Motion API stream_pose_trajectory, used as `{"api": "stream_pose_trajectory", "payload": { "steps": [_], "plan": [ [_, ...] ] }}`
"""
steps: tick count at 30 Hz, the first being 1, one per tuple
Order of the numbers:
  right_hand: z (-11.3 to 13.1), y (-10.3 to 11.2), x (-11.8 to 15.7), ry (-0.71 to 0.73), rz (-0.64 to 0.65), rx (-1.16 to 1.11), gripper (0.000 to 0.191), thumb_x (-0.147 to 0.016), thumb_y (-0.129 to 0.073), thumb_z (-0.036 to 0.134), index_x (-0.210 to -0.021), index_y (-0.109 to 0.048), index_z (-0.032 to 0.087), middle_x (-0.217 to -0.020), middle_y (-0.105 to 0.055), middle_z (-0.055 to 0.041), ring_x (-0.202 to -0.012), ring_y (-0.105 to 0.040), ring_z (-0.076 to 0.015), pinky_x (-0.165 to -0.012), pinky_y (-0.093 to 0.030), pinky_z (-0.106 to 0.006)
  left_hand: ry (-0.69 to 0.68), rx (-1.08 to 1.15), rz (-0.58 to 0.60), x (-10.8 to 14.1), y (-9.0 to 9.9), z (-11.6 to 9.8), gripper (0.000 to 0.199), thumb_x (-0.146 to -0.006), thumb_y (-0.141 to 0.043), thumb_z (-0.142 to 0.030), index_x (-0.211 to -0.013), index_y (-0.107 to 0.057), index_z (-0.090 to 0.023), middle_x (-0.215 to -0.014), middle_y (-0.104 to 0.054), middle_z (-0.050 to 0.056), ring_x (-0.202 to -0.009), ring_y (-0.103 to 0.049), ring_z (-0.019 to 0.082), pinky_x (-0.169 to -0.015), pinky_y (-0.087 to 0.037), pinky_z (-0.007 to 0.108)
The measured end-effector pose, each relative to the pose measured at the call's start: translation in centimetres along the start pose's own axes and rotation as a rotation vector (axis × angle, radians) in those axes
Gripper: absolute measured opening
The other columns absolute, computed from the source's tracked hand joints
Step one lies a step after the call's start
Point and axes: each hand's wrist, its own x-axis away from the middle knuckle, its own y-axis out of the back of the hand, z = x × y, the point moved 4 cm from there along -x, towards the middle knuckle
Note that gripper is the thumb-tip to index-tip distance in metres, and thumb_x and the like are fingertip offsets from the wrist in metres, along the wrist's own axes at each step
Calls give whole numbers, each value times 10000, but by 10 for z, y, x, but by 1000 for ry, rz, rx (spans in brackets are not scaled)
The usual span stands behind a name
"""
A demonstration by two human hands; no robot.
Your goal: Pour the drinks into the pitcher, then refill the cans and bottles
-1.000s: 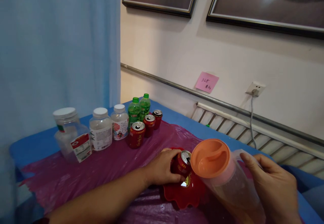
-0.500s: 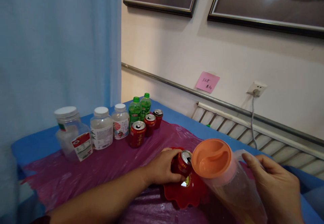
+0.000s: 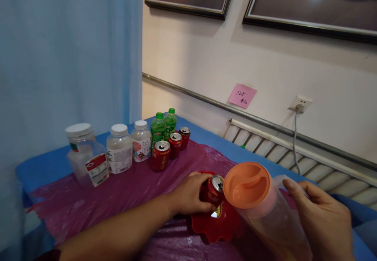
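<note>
My left hand [image 3: 193,194] is wrapped round a red drink can [image 3: 212,194] with an opened top, which stands on a red scalloped tray [image 3: 213,229]. In my right hand [image 3: 322,210] is the handle of a clear plastic pitcher [image 3: 279,225] with an orange lid [image 3: 246,185]. The pitcher is tilted towards the can, its lid beside the can's top. Some liquid shows low in the pitcher. Whether any stream runs into the can is hidden by the lid.
Left of the tray stand several red cans [image 3: 161,157], green bottles [image 3: 158,129] and clear jars with white lids [image 3: 119,149]. Purple plastic sheeting [image 3: 129,198] covers part of the blue table [image 3: 203,133]. Behind are a radiator [image 3: 265,147] and a plugged-in cord [image 3: 295,143].
The view has shifted very slightly. Both hands, the can and the tilted pitcher keep nearly the same positions.
</note>
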Motion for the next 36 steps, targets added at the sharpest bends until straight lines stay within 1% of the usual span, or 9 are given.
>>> {"api": "stream_pose_trajectory", "payload": {
  "steps": [5,9,15,21,27,31,36],
  "plan": [
    [1,0,3,-24,-2,-33,408,-683,-736,585,-594,-613,206,-546,-446,44,-571,-415,-134,-474,-318,-239,5,11,-1,0,0,-1,734,-597,-874,-380,-1276,-615,-277,-1229,-710,34,-1108,-627,299,-1007,-435,408],
    [4,0,7,-47,5,-21,391,-719,-719,573,-624,-623,206,-558,-449,49,-589,-411,-133,-494,-315,-240,-8,20,5,0,-1,-1,742,-597,-881,-380,-1280,-609,-280,-1240,-707,23,-1112,-628,289,-1014,-426,399],
    [1,0,4,-48,28,-1,416,-717,-719,602,-635,-623,205,-574,-468,47,-610,-448,-142,-513,-337,-239,-1,2,6,0,0,-2,723,-601,-880,-378,-1264,-613,-273,-1234,-708,31,-1109,-630,295,-1005,-428,400],
    [-5,3,1,-34,25,43,432,-721,-707,621,-625,-628,208,-557,-469,42,-595,-471,-148,-493,-349,-236,-13,2,7,0,2,-3,724,-602,-880,-374,-1268,-616,-263,-1231,-710,38,-1106,-634,298,-994,-436,394],
    [-8,3,1,-28,24,31,449,-701,-718,648,-638,-645,210,-560,-493,37,-587,-479,-152,-481,-363,-237,-27,30,7,0,1,-3,721,-604,-883,-358,-1269,-617,-281,-1227,-712,21,-1105,-634,290,-1013,-418,400],
    [-10,3,0,-35,38,24,452,-706,-718,653,-644,-650,210,-569,-511,36,-592,-478,-149,-489,-381,-230,-21,20,-1,0,0,-2,734,-599,-884,-366,-1276,-615,-270,-1220,-713,26,-1098,-634,290,-1008,-421,400],
    [-9,4,0,-37,42,7,455,-700,-735,648,-631,-642,207,-553,-484,39,-573,-453,-140,-456,-359,-222,-13,2,0,1,0,-3,708,-605,-876,-361,-1258,-624,-255,-1189,-714,29,-1075,-639,280,-982,-433,383]
  ]
}}
